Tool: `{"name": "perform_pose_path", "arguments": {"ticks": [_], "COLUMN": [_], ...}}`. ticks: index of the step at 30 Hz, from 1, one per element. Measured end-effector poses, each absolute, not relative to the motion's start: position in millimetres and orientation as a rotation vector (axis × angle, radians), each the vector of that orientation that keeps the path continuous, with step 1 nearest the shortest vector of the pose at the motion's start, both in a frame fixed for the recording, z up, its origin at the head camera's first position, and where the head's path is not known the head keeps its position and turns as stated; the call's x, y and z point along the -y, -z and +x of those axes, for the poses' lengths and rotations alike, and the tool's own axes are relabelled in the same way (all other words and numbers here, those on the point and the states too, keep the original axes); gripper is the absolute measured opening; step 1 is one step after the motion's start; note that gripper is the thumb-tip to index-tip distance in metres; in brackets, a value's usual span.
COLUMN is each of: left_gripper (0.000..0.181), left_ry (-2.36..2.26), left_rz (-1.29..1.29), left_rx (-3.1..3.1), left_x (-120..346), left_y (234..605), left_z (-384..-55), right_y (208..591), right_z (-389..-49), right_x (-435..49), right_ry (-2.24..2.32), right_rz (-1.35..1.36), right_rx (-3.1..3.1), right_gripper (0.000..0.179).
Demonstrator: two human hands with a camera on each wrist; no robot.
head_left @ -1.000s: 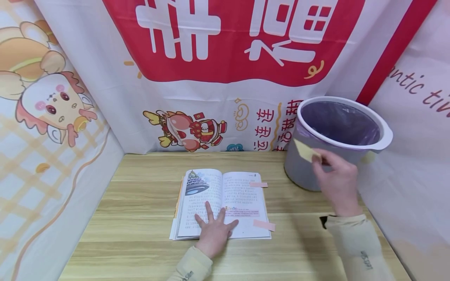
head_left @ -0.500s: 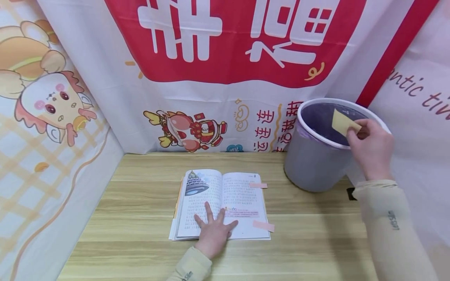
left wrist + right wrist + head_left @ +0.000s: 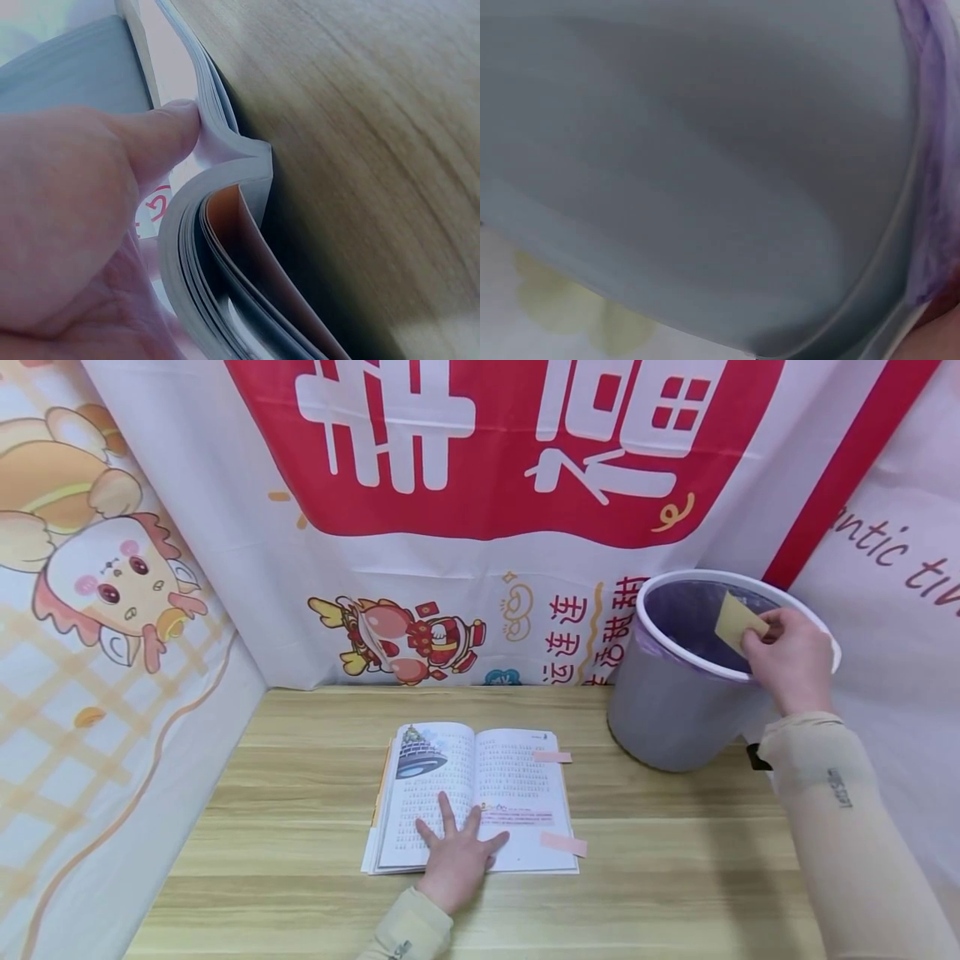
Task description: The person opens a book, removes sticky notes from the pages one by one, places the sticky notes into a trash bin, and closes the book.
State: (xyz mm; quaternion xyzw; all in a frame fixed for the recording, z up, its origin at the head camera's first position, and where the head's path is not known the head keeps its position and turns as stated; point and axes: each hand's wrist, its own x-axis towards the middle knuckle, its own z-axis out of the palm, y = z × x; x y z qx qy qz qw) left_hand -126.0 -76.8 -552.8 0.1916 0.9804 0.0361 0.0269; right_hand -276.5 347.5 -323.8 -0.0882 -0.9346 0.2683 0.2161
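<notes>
An open book (image 3: 516,777) lies on the wooden table, printed pages up, with pink paper strips (image 3: 564,843) sticking out at its right edge. My left hand (image 3: 455,864) rests on its lower middle with fingers spread; in the left wrist view the thumb (image 3: 169,135) lies along the page by the spine. At the upper right, my right hand (image 3: 793,658) pinches a small yellow paper slip (image 3: 737,620) over the mouth of a grey trash bin (image 3: 667,718). The right wrist view shows mostly the bin's grey side (image 3: 690,165) and its purple liner (image 3: 934,150).
The bin's white rim (image 3: 652,635) stands well above the table (image 3: 300,827) at its back right. A printed cloth (image 3: 450,552) hangs behind the table, and patterned cloths (image 3: 112,693) hang at the left and right sides.
My right hand has carried the yellow slip rightward and up from in front of the bin to over its opening. The left hand stays on the book.
</notes>
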Motion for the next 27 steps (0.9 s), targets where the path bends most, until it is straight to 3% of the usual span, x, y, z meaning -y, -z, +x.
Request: {"name": "perform_pose_path", "arguments": {"ticks": [11,21,27], "left_gripper": [0.042,0.041,0.041], "left_ry": [-0.119,-0.11,-0.102], "left_rz": [0.594,0.592,0.589], "left_rx": [-3.03,-3.032,-3.023], "left_x": [78,78,77], "left_y": [558,562,562], "left_z": [-128,-130,-130], "right_y": [325,316,326], "right_z": [-273,-240,-220], "right_x": [-346,-314,-294], "right_ry": [-0.738,-0.738,-0.765], "right_rz": [-0.182,-0.07,0.121], "right_rx": [2.599,2.444,2.262], "right_gripper": [0.039,0.034,0.022]}}
